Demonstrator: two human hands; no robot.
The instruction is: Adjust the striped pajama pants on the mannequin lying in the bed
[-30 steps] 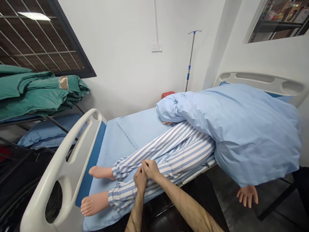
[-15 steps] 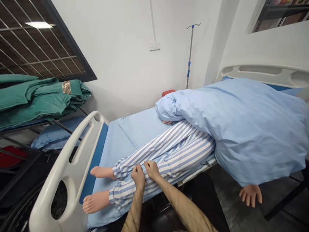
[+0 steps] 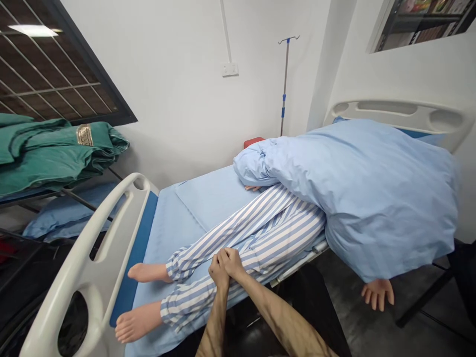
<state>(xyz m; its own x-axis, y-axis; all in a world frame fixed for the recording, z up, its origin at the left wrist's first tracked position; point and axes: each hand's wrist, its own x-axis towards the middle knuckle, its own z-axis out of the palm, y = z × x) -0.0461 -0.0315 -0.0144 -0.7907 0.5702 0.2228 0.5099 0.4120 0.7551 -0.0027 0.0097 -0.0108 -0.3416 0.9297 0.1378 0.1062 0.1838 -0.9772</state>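
Note:
A manikin in blue-and-white striped trousers [image 3: 260, 233] lies on a hospital bed [image 3: 208, 198], its bare feet [image 3: 136, 322] toward the white footboard [image 3: 85, 263]. A light blue quilt [image 3: 357, 183] covers its upper body, and one manikin hand [image 3: 377, 293] hangs off the near side. My left hand [image 3: 216, 272] and my right hand [image 3: 232, 263] rest side by side on the near trouser leg, around the knee. Both have their fingers closed, pinching the striped cloth.
Green folded blankets [image 3: 55, 148] lie on a metal rack at the left, with a blue pillow [image 3: 63, 213] below. An IV pole [image 3: 284, 84] stands at the far wall beside a red object [image 3: 253, 142]. The white headboard [image 3: 401, 116] rises at the right. Dark floor lies near me.
My two hands have come closer together on the trouser leg, now touching. The view has shifted slightly to the right.

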